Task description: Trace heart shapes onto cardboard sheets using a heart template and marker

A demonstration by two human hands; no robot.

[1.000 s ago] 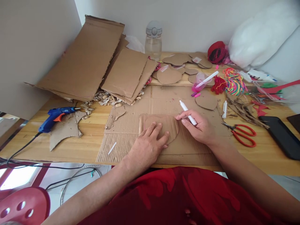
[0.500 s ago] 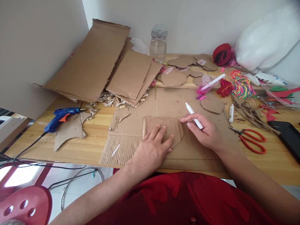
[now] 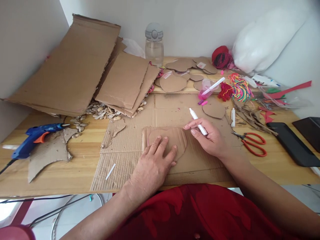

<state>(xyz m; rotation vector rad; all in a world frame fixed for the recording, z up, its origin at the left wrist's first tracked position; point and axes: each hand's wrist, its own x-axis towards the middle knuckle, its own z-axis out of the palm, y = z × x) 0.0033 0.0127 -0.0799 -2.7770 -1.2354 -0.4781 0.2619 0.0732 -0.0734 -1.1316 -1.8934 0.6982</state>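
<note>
My left hand (image 3: 152, 163) lies flat, fingers spread, on a heart-shaped cardboard cutout (image 3: 175, 136) that rests on a larger cardboard piece (image 3: 200, 163). My right hand (image 3: 210, 138) is closed round a white marker (image 3: 197, 120), whose lower end is against the cutout's right edge. Both pieces sit on a big flat cardboard sheet (image 3: 130, 146) covering the middle of the wooden table (image 3: 75, 173).
Red-handled scissors (image 3: 252, 143) lie right of my hand, a black phone (image 3: 292, 143) beyond them. A blue glue gun (image 3: 35, 136) lies far left. Cardboard sheets (image 3: 75, 66), seed shells (image 3: 100, 111), a water bottle (image 3: 154, 45), heart cutouts (image 3: 172, 83) and coloured yarn (image 3: 238, 88) fill the back.
Only the camera view has shifted sideways. Both hands stay on the cutout and marker in the same positions.
</note>
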